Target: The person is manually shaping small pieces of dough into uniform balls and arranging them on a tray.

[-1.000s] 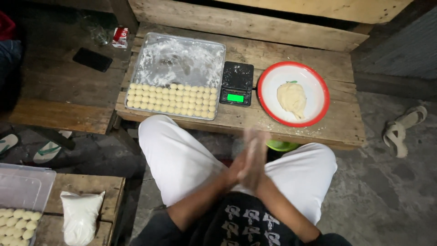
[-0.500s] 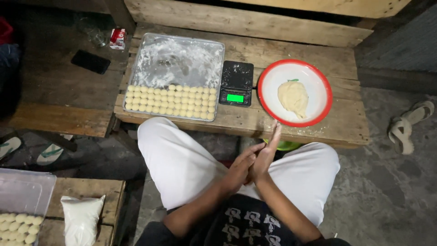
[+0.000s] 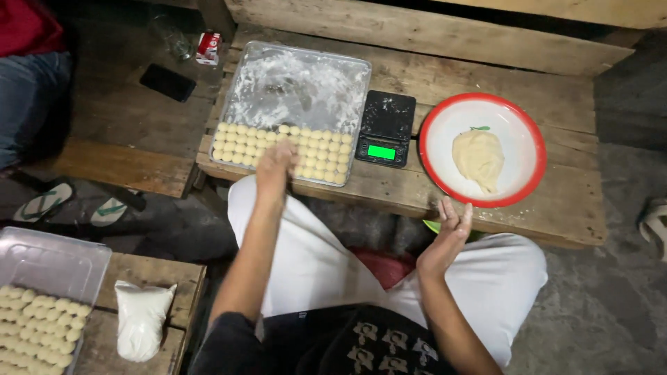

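My left hand (image 3: 276, 164) reaches forward over the floured metal tray (image 3: 299, 76), its fingers curled down among the rows of small dough balls (image 3: 319, 149) near the tray's front edge. Whether it holds a ball is hidden under the fingers. My right hand (image 3: 448, 232) is open and empty, palm up, just below the rim of the red-rimmed white plate (image 3: 438, 118). A lump of pale dough (image 3: 478, 158) lies on that plate. A small black scale (image 3: 385, 128) with a lit green display stands between tray and plate.
All stand on a low wooden bench (image 3: 556, 97). At left: a black phone (image 3: 167, 82), a small red box (image 3: 208, 47), sandals (image 3: 76, 205) on the floor. At lower left, a clear container of dough balls (image 3: 42, 319) and a white flour bag (image 3: 142, 319).
My hands were pressed together, rolling between my knees. Now they have parted: the left went forward to the tray's dough balls, the right opened near the plate.
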